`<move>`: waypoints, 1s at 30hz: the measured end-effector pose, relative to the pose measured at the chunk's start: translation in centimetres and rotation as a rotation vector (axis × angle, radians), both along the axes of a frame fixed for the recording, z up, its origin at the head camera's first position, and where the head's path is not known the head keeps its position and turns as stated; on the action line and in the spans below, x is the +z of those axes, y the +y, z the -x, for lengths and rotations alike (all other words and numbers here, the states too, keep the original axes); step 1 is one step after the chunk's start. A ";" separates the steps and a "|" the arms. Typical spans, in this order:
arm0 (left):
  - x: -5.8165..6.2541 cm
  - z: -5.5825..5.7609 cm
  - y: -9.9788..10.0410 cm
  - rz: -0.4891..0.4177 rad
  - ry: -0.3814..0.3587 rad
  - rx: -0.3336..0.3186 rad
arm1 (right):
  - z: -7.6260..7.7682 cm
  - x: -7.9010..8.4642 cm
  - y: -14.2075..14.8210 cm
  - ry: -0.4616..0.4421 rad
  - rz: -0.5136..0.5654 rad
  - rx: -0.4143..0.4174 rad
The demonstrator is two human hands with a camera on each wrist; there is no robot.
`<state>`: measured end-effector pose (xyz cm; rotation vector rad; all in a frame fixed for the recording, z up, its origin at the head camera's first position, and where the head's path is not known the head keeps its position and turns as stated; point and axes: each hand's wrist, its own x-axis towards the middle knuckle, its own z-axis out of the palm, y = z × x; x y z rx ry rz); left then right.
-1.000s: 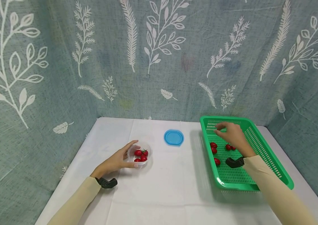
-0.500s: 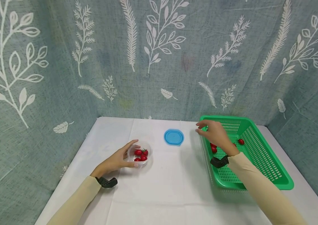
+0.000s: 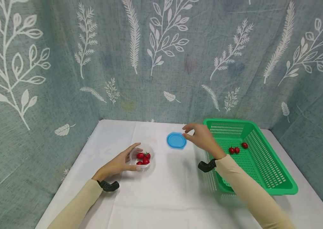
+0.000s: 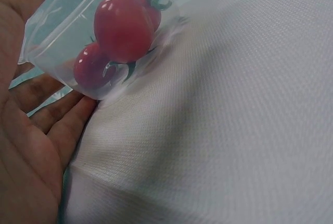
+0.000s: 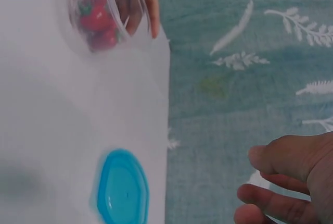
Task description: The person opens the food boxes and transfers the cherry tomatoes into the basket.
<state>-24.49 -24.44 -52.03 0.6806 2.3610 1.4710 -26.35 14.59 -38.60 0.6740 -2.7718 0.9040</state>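
Observation:
A clear round plastic container (image 3: 150,149) with several cherry tomatoes (image 3: 140,156) in it stands on the white cloth, left of centre. My left hand (image 3: 118,163) holds it from the left, thumb at the near side and fingers round the far side. In the left wrist view, red tomatoes (image 4: 124,28) with green stems show through the container wall (image 4: 52,52). My right hand (image 3: 200,135) hovers beside the blue lid (image 3: 176,140), near its right edge. In the right wrist view its thumb and fingers (image 5: 281,153) are loosely bent and apart, with nothing visible between them.
A green slotted basket (image 3: 276,156) stands on the right, with cherry tomatoes (image 3: 237,150) in its far part; my right forearm hides its near left side. Patterned grey-green fabric (image 3: 161,89) rises behind the white tablecloth (image 3: 161,190).
My right hand has moved left from above the green basket, over its rim, to beside the blue lid. My left hand and the container have stayed in place.

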 end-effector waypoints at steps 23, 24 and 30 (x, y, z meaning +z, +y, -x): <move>0.4 -0.1 0.1 -0.029 -0.010 -0.012 | -1.7 -1.2 -8.2 -0.002 -0.063 0.116; 0.4 -0.1 0.1 -0.029 -0.010 -0.013 | -1.7 -1.4 -8.5 0.004 -0.064 0.127; 0.2 0.0 0.1 -0.044 -0.012 -0.029 | -2.2 -2.6 -9.9 -0.004 -0.078 0.184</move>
